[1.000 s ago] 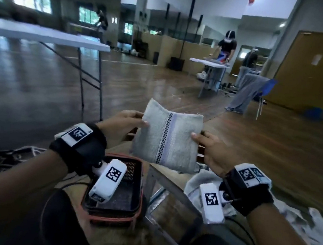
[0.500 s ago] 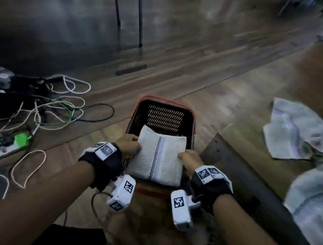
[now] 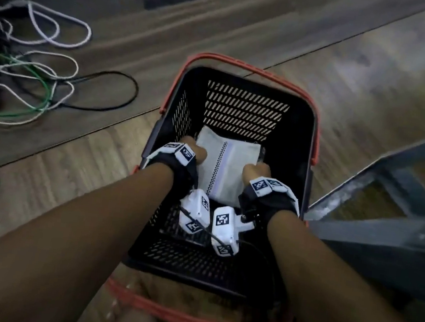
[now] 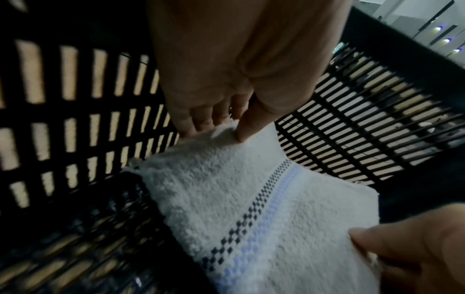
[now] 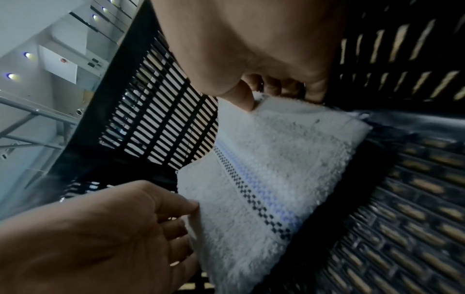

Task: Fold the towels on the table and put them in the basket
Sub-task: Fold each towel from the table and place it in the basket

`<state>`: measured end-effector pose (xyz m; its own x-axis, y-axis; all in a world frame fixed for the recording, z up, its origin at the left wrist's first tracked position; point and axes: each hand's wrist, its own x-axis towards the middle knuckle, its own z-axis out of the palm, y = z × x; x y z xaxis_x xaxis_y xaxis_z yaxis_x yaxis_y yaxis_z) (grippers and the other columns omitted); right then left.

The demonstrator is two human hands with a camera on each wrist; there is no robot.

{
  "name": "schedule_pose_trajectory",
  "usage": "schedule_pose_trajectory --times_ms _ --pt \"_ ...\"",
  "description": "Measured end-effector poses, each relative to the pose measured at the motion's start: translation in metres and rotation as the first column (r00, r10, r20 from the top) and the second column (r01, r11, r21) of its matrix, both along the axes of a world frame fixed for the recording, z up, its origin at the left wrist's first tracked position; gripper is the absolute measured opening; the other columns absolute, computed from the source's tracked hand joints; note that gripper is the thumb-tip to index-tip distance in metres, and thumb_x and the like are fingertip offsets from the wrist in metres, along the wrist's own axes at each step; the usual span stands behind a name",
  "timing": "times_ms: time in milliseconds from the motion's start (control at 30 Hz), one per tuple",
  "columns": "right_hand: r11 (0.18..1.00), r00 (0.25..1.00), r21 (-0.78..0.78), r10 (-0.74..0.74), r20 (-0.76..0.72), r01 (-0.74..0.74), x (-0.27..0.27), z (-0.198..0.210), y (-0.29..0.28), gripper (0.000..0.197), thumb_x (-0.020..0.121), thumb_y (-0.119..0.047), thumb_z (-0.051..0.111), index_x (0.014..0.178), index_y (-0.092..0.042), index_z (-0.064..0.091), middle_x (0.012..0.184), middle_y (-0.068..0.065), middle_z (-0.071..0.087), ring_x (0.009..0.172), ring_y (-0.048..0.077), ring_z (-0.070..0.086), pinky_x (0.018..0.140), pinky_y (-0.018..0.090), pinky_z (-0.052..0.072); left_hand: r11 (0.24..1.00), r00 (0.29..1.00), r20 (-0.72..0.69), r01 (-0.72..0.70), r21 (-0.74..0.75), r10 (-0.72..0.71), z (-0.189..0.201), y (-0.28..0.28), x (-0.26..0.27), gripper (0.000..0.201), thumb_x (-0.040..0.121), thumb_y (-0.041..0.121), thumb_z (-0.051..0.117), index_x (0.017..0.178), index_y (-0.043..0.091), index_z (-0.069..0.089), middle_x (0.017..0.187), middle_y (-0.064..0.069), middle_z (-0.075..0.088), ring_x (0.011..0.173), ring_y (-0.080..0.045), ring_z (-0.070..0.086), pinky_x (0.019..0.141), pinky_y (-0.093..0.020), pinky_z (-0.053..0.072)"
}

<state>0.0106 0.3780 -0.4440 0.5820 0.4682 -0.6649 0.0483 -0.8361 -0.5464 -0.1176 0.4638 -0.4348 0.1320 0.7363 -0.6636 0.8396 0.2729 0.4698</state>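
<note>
A folded white towel (image 3: pixel 225 167) with a dark checked line and a pale blue stripe lies low inside the black slatted basket (image 3: pixel 257 71) with a red rim, which stands on the floor. My left hand (image 3: pixel 194 150) pinches the towel's left edge and my right hand (image 3: pixel 257 170) pinches its right edge. In the left wrist view the left hand (image 4: pixel 226 127) has its thumb on top of the towel (image 4: pixel 251 199) and its fingers beneath it. In the right wrist view the right hand (image 5: pixel 264 95) grips the towel (image 5: pixel 271 175) the same way, just above the basket floor (image 5: pixel 415 218).
Loose white, green and black cables (image 3: pixel 28 79) lie on the wooden floor to the left of the basket. A grey metal table frame (image 3: pixel 387 209) stands close to the basket's right side.
The towel was held up in front of me, then came down over the basket. Now both hands have lowered it deep inside, and my view has tilted down.
</note>
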Motion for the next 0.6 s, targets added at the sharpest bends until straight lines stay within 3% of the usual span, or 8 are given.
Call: schedule_pose_trajectory --times_ms 100,200,300,367,467,533,600 --pt "0.999 0.999 0.034 -0.041 0.029 0.040 0.006 -0.012 0.008 0.039 0.089 -0.004 0.038 0.126 0.001 0.050 0.125 0.020 0.057 0.101 0.031 0.056 0.077 0.027 0.036 0.999 1.000 -0.028 -0.010 -0.031 0.009 -0.017 0.006 0.006 0.042 0.087 0.013 0.049 0.126 -0.003 0.048 0.128 -0.024 0.052 0.114 -0.039 0.053 0.096 -0.044 0.046" --pt "0.998 0.995 0.034 -0.060 0.083 0.058 0.009 -0.025 0.013 0.040 0.090 -0.004 0.037 0.128 0.002 0.047 0.128 0.020 0.054 0.112 0.034 0.054 0.078 0.026 0.034 0.998 0.998 0.005 -0.067 0.017 0.067 -0.030 0.006 0.010 0.042 0.085 0.009 0.050 0.126 0.000 0.048 0.129 -0.021 0.053 0.114 -0.037 0.053 0.094 -0.038 0.046" --pt "0.996 0.985 0.028 -0.086 0.148 0.083 0.008 -0.032 0.014 0.038 0.090 -0.002 0.038 0.127 0.004 0.047 0.129 0.021 0.053 0.115 0.035 0.053 0.079 0.027 0.037 0.981 0.986 0.077 -0.154 0.122 0.145 -0.036 0.001 0.014 0.038 0.084 0.002 0.049 0.122 0.000 0.047 0.125 -0.020 0.054 0.112 -0.034 0.054 0.084 -0.031 0.043" --pt "0.996 0.977 0.027 -0.088 0.194 0.084 0.006 -0.034 0.013 0.037 0.092 -0.003 0.039 0.127 0.004 0.045 0.130 0.023 0.051 0.118 0.037 0.051 0.085 0.031 0.041 0.959 0.979 0.115 -0.189 0.211 0.167 -0.036 -0.004 0.017 0.035 0.084 -0.001 0.048 0.119 -0.001 0.046 0.122 -0.020 0.054 0.110 -0.034 0.054 0.081 -0.030 0.042" --pt "0.994 0.964 0.080 -0.098 0.247 0.080 0.002 -0.041 0.015 0.036 0.093 -0.006 0.040 0.128 0.003 0.041 0.131 0.024 0.049 0.118 0.038 0.050 0.091 0.038 0.042 0.915 0.991 0.120 -0.109 0.389 0.067 -0.039 -0.014 0.021 0.039 0.086 0.000 0.048 0.124 0.000 0.042 0.129 -0.021 0.046 0.114 -0.035 0.049 0.092 -0.037 0.042" --pt "0.991 0.935 0.119 -0.096 0.342 0.059 -0.005 -0.045 0.015 0.044 0.092 -0.010 0.045 0.134 -0.003 0.036 0.135 0.019 0.043 0.118 0.037 0.048 0.088 0.042 0.042 0.862 0.997 0.069 -0.010 0.507 -0.029 -0.043 -0.019 0.022 0.044 0.088 0.009 0.049 0.130 0.004 0.038 0.136 -0.016 0.040 0.122 -0.031 0.043 0.100 -0.041 0.039" --pt "0.988 0.829 0.140 -0.021 0.558 -0.070 -0.015 -0.049 0.012 0.051 0.087 -0.013 0.050 0.135 -0.011 0.034 0.134 0.015 0.039 0.118 0.034 0.042 0.084 0.042 0.042 0.783 0.989 -0.021 0.129 0.608 -0.147 -0.049 -0.019 0.023 0.049 0.091 0.016 0.046 0.137 0.009 0.033 0.145 -0.012 0.034 0.132 -0.027 0.035 0.104 -0.043 0.035"
